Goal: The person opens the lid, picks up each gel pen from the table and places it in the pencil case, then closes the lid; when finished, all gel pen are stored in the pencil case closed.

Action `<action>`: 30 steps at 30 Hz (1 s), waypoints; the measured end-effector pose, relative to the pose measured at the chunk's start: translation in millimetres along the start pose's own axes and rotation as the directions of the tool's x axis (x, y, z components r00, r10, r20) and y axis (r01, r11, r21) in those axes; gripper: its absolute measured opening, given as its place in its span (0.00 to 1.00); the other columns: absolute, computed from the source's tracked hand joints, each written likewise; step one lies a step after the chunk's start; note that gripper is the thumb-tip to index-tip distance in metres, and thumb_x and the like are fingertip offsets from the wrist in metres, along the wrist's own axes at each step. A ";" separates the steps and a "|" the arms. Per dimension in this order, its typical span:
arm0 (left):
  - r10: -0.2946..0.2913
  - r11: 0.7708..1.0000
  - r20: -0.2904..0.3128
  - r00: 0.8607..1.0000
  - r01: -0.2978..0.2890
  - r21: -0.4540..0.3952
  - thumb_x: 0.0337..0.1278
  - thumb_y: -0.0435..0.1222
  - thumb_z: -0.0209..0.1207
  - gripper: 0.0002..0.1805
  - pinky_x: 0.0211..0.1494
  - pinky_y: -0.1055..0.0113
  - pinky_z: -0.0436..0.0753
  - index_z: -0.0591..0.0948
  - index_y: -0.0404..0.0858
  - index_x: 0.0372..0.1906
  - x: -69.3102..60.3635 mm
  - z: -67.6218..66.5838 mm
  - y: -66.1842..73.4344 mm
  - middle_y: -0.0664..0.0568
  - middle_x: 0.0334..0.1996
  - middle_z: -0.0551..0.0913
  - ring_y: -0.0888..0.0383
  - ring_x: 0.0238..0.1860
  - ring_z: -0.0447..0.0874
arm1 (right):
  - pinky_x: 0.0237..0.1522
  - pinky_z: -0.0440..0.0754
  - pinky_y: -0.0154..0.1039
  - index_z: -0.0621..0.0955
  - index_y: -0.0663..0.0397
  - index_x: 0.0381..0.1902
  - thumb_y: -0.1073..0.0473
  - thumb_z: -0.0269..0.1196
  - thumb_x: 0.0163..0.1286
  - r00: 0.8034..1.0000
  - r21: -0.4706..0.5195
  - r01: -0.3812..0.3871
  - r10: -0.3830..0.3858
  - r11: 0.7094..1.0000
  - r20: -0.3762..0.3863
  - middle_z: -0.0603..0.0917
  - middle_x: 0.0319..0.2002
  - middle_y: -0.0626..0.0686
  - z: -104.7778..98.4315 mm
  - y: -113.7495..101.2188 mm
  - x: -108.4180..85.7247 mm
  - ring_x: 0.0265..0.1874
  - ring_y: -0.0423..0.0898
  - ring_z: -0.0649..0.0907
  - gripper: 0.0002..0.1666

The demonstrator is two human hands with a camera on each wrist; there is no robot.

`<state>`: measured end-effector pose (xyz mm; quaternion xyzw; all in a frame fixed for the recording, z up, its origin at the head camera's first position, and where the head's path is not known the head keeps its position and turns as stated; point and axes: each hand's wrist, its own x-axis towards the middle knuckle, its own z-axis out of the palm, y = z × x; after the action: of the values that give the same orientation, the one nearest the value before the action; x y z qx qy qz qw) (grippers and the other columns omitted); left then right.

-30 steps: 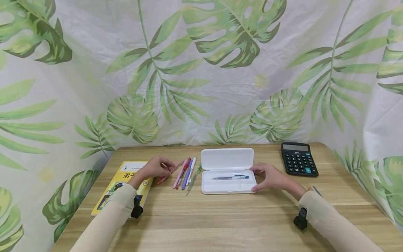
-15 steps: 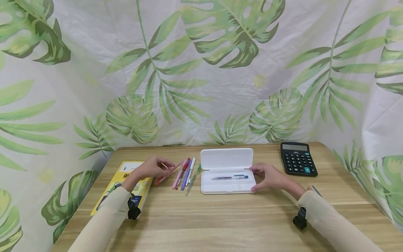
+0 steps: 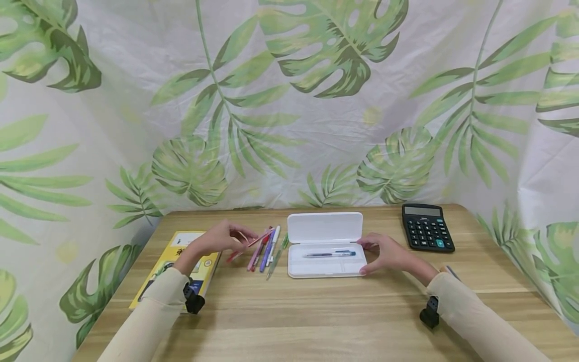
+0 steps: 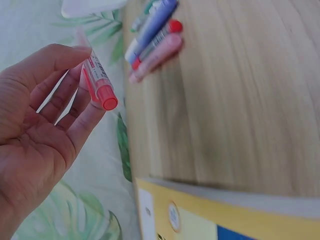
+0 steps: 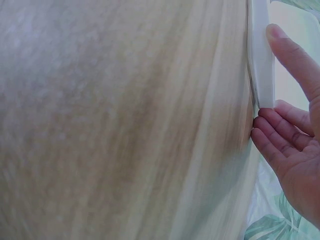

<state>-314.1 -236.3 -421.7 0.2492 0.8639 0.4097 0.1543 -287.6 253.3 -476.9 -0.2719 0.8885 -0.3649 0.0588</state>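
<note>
My left hand [image 3: 221, 238] pinches a clear-barrelled pen with a red end [image 4: 102, 85] between thumb and fingers, held up off the table beside the other pens. My right hand [image 3: 388, 253] holds the right end of a white pencil case [image 3: 324, 227], thumb at its front edge and fingers at its back corner. The case's lid stands raised, and a clear pen with a blue end [image 3: 330, 254] lies inside. Between left hand and case lie several pens, among them a purple pen [image 3: 266, 257], a pink pen [image 4: 160, 55] and a green pen [image 3: 277, 257].
Under my left forearm lies a yellow book [image 3: 205, 274]. A black calculator [image 3: 427, 229] sits at the back right. Close to my right sleeve, a thin object [image 3: 452, 272] is partly hidden. A leaf-patterned cloth [image 3: 271, 125] hangs behind the wooden table [image 3: 289, 322].
The left hand has lifted the red-ended pen and moved it slightly right, toward the other pens. The right hand stays on the case.
</note>
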 end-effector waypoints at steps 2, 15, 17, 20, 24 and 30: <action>0.013 1.000 0.002 1.000 -0.013 0.015 0.56 0.27 0.66 0.18 0.42 0.68 0.85 0.87 0.35 0.53 1.2 2.0 7.0 0.42 0.43 0.89 0.52 0.43 0.87 | 0.57 0.84 0.47 0.82 0.67 0.56 0.51 0.84 0.43 1.000 0.000 0.001 -0.001 1.000 0.000 0.85 0.47 0.57 0.2 0.1 0.5 0.49 0.51 0.83 0.45; 0.148 0.988 0.065 0.987 -0.150 0.023 0.55 0.27 0.68 0.16 0.45 0.68 0.84 0.89 0.37 0.50 25.4 25.0 51.5 0.46 0.40 0.90 0.56 0.42 0.86 | 0.56 0.84 0.50 0.81 0.69 0.57 0.52 0.84 0.44 1.000 0.000 0.003 -0.003 1.000 0.002 0.85 0.47 0.58 -1.7 -2.7 0.4 0.49 0.52 0.83 0.45; 0.164 0.986 0.078 0.983 -0.165 0.012 0.55 0.27 0.68 0.16 0.45 0.68 0.84 0.88 0.36 0.50 30.3 29.1 56.3 0.45 0.40 0.91 0.56 0.41 0.86 | 0.56 0.84 0.49 0.81 0.69 0.57 0.51 0.84 0.44 1.000 0.002 0.001 -0.001 1.000 0.005 0.85 0.47 0.58 -1.9 -2.7 0.4 0.49 0.52 0.83 0.45; 0.168 0.985 0.094 0.981 -0.170 0.014 0.57 0.28 0.67 0.15 0.44 0.68 0.84 0.88 0.37 0.50 37.6 35.6 62.3 0.46 0.41 0.91 0.58 0.41 0.86 | 0.55 0.85 0.48 0.82 0.69 0.57 0.51 0.84 0.44 1.000 0.004 0.010 -0.010 1.000 0.007 0.85 0.47 0.58 -2.0 -2.4 0.2 0.49 0.52 0.83 0.45; 0.201 0.978 0.115 0.973 -0.206 0.027 0.57 0.27 0.66 0.15 0.48 0.63 0.86 0.88 0.37 0.51 48.2 45.1 67.0 0.47 0.43 0.91 0.58 0.43 0.87 | 0.54 0.85 0.47 0.82 0.68 0.56 0.51 0.84 0.44 1.000 0.008 0.018 -0.018 1.000 0.008 0.85 0.46 0.58 -1.6 -1.6 0.2 0.48 0.53 0.83 0.44; 0.235 0.971 0.131 0.963 -0.239 0.011 0.54 0.23 0.67 0.17 0.49 0.58 0.87 0.87 0.33 0.51 61.1 61.0 74.4 0.42 0.44 0.89 0.51 0.44 0.88 | 0.55 0.84 0.49 0.82 0.67 0.56 0.50 0.84 0.44 1.000 -0.006 0.008 -0.008 1.000 0.010 0.85 0.47 0.57 -1.7 -2.7 -0.5 0.49 0.53 0.83 0.44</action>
<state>-313.4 -123.7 -404.8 0.3787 0.8214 0.3967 0.1566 -286.4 253.0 -473.9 -0.2776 0.8882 -0.3609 0.0609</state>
